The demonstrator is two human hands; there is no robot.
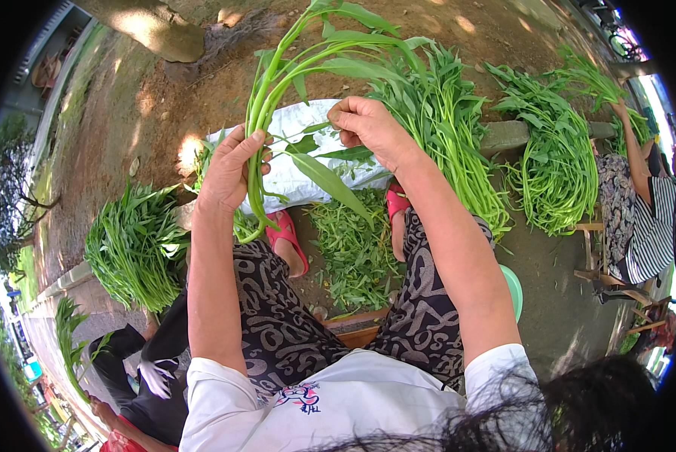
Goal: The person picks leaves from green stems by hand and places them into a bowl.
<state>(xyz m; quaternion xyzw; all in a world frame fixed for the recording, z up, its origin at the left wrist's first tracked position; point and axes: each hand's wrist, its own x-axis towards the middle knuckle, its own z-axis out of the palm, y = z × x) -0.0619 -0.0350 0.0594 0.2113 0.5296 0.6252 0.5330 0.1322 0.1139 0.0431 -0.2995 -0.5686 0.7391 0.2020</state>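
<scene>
My left hand [233, 166] grips several long stems of water spinach [267, 90], their leafy tops arching up and to the right. To its right, my right hand [366, 127] has thumb and fingertips pinched together at a small leaf [315, 127] beside the stems. Larger leaves hang between the two hands. A white plastic sack [293, 181] lies behind and below them, with scattered leaf bits on it. Between my feet in pink sandals [290, 240] is a heap of plucked leaves and stem pieces [355, 254] on the ground.
Big piles of water spinach lie at the right [445, 130], farther right [558, 164] and left [134, 248], along a low stone kerb [505, 137]. Other people sit on both sides, holding greens. A green basin [512, 291] is by my right arm; a tree trunk [151, 28] stands ahead.
</scene>
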